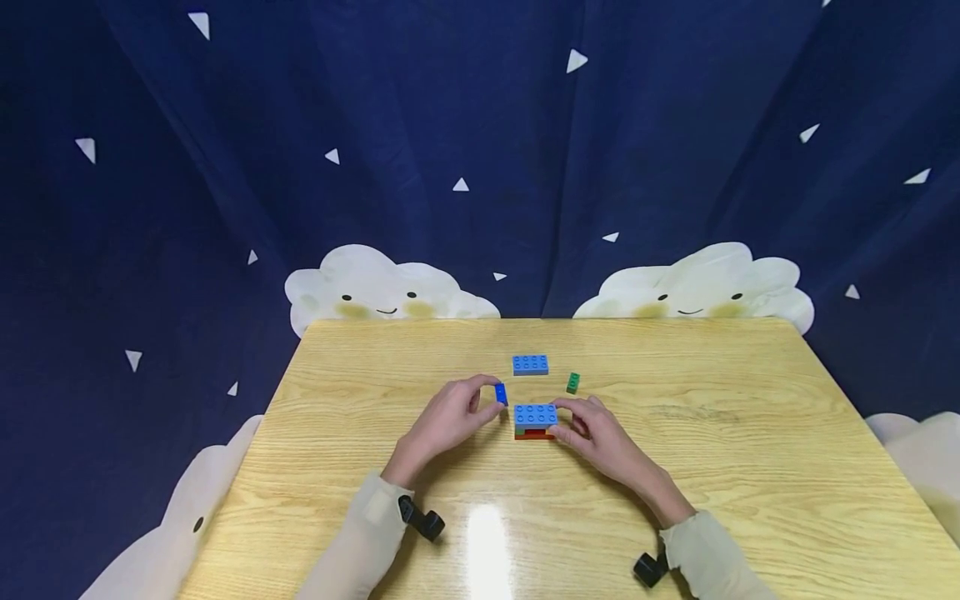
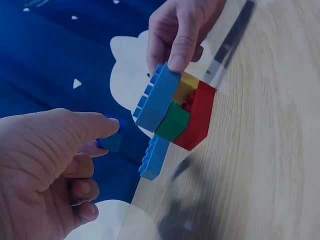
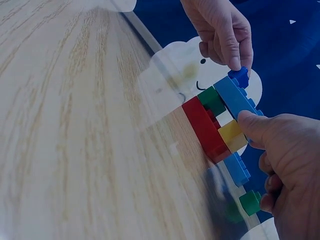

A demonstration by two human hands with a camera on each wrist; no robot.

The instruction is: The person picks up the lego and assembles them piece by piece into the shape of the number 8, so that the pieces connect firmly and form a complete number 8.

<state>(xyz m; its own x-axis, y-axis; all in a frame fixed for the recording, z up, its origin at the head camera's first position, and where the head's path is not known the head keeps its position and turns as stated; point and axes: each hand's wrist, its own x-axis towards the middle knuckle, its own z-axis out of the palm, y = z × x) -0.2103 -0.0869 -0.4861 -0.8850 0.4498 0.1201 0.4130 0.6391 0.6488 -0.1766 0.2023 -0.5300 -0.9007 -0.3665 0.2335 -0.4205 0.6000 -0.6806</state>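
Observation:
Between thumb and forefinger my left hand (image 1: 453, 414) pinches a small dark blue brick (image 1: 501, 394), held to the left of a stack of bricks. The stack has a red brick (image 3: 205, 129) at the bottom, a green brick (image 2: 173, 122) and a yellow brick (image 3: 232, 136) side by side with a gap between them, and a long light blue brick (image 1: 536, 416) across the top. My right hand (image 1: 602, 437) grips the right end of that top brick with thumb and fingers. The dark blue brick appears apart from the stack in the head view.
Behind the stack lies another long light blue brick (image 1: 530, 365) on the wooden table (image 1: 750, 467). A small green brick (image 1: 573, 382) sits to its right. A dark blue curtain (image 1: 480, 108) with white clouds hangs beyond the table's far edge.

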